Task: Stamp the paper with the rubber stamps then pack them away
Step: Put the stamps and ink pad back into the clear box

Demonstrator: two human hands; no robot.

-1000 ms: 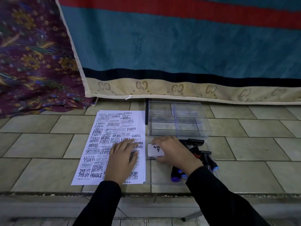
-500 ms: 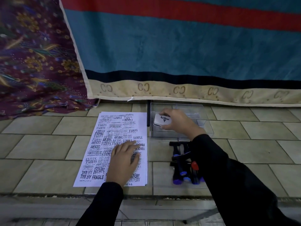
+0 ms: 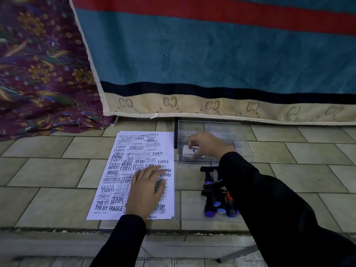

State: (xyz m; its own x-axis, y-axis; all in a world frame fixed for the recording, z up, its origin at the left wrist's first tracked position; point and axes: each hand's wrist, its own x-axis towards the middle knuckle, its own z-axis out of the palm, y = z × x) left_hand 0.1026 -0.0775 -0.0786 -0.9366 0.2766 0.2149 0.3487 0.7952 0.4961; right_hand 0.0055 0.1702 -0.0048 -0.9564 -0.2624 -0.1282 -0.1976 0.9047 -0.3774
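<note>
Now your right hand (image 3: 208, 145) pinches the ink pad (image 3: 186, 152) inside the clear box (image 3: 240, 135); the stamps (image 3: 210, 199) lie just below it, lengthwise down the frame.

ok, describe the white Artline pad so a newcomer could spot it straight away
Below the big blue hanging cloth, a clear plastic box stands on the tiles, right of the stamped paper. The pad sits in its near left corner, pinched by the right hand. It is flat, white and labelled Artline, unlike the black-handled stamps lying outside the box.
</note>
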